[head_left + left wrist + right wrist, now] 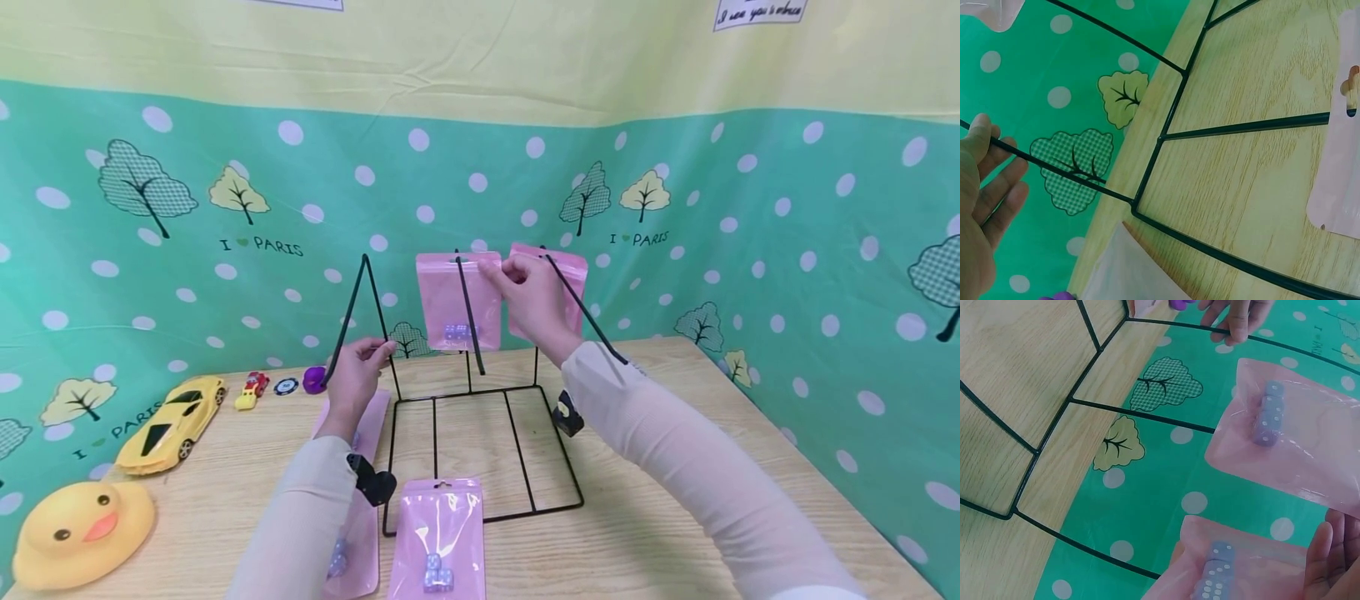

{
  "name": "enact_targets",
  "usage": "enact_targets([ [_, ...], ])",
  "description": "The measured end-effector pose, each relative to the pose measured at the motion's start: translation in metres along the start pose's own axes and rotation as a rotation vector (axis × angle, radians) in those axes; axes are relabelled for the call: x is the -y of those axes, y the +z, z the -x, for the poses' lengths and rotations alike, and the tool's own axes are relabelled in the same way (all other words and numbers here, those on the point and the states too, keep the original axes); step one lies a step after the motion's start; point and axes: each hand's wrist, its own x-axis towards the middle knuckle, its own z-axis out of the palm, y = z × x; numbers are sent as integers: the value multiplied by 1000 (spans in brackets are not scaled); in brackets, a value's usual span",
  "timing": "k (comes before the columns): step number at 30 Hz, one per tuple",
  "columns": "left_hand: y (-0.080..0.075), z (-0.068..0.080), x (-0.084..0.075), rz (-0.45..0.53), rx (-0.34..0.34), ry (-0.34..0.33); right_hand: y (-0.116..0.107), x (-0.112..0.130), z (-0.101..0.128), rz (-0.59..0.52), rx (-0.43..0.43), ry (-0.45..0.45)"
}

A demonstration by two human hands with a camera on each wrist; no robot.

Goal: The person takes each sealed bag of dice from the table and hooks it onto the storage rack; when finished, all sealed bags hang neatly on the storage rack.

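Yellow and smoothly rounded, the duck (82,537) sits at the far left of the wooden table (247,450), with the toy car (172,427) behind it and the purple toy (314,380) farther right. Next comes the left hand (358,375), its thumb and fingertips pinching the left upright of the wire rack (1161,139), the fingers only slightly bent. The wire looks stiff and the frame probably light, so a pinch midway up that upright should be enough to steady it.

Beside the rack's left edge, partly hidden, the left bag (363,533) lies flat; the front bag (450,517) lies over the rack's front bar, dice (431,581) gathered toward its near end. Glossy pink film like this is likely light, floppy and a little slippery, with the loose dice weighting one end. The flat strip beside the hanging hole seems the best place to take hold, since it leaves the hole free.

On the central prong hangs the middle bag (442,292), dice settled low. The right hand (534,296) holds its top right corner, thumb and forefinger nearly together; the other fingertips cannot be made out. Farthest right, the right bag (576,273) hangs at the right prong, partly behind that hand. A hard sideways tug could tear thin film at the hole.
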Motion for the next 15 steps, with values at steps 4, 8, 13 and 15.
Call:
enact_targets([
  [4, 0, 0, 1, 3, 0, -1, 1, 1, 1, 17, -12, 7],
  [8, 1, 0, 0, 2, 1, -1, 1, 1, 2, 39, -25, 12],
  [13, 1, 0, -1, 1, -7, -1, 0, 1, 4, 57, -29, 0],
  [15, 0, 0, -1, 0, -8, -3, -1, 0, 6, 53, -22, 13],
])
